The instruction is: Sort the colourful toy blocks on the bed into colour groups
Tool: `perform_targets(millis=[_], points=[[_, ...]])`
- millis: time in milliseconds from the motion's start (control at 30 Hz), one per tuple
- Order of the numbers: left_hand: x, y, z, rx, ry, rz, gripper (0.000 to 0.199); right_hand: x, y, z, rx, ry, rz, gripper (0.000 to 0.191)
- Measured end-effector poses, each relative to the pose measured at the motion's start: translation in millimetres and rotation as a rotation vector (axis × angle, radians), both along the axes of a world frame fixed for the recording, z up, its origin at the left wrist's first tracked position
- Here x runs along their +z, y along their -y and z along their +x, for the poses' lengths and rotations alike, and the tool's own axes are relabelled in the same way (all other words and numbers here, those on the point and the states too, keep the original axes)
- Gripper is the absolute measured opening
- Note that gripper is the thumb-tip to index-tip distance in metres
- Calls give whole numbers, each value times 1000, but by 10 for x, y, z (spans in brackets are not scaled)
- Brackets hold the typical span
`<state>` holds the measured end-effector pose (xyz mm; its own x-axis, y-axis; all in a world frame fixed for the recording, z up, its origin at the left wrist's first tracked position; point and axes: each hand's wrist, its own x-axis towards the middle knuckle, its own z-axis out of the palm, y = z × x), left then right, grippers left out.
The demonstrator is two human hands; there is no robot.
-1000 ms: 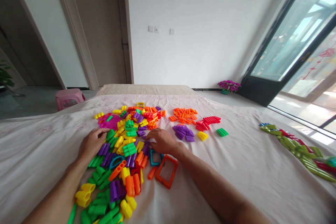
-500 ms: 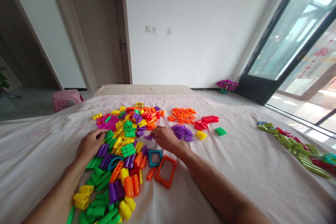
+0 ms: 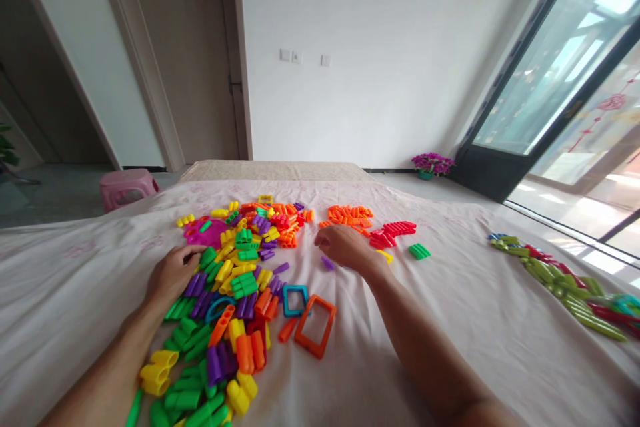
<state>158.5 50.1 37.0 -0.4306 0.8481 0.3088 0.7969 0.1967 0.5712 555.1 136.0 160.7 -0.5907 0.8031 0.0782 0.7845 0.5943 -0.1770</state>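
Note:
Loose plastic building blocks in green, yellow, purple, orange and red form a long heap (image 3: 243,285) on the cloth. At its left edge my left hand (image 3: 174,271) rests with fingers loosely apart, the fingertips beside a green block (image 3: 208,257). My right hand (image 3: 346,247) is over the purple group, its fingers curled, and covers most of it. A small purple block (image 3: 327,263) shows just under the fingers and appears pinched there. Another purple block (image 3: 281,267) lies alone near the heap. Orange blocks (image 3: 349,215) are grouped just beyond my right hand.
Red blocks (image 3: 393,233) and a green block (image 3: 419,251) lie to the right. A blue frame (image 3: 295,300) and an orange frame (image 3: 315,326) are near the heap. Further right is a row of light green and red pieces (image 3: 563,283). A pink stool (image 3: 129,188) stands beyond the cloth.
My right hand has moved right from the heap's edge to the purple group, with a purple block now showing under its fingers. My left hand stays in place.

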Motion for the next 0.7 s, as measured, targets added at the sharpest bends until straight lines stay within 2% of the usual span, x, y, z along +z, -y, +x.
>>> perform_targets(millis=[167, 267, 333, 467, 700], points=[[-8, 4, -4, 5, -3, 6, 38, -293, 133, -326, 312, -140, 14, 34], [-20, 0, -11, 8, 1, -1, 38, -448, 223, -486, 418, -107, 13, 33], [-31, -8, -21, 8, 2, -5, 38, -492, 263, -533, 431, -66, 10, 28], [-53, -25, -49, -7, 7, -4, 38, -432, 267, -488, 297, -41, 59, 28], [-43, -17, -36, -4, -12, 8, 37, -61, 158, -205, -64, 158, 78, 29]])
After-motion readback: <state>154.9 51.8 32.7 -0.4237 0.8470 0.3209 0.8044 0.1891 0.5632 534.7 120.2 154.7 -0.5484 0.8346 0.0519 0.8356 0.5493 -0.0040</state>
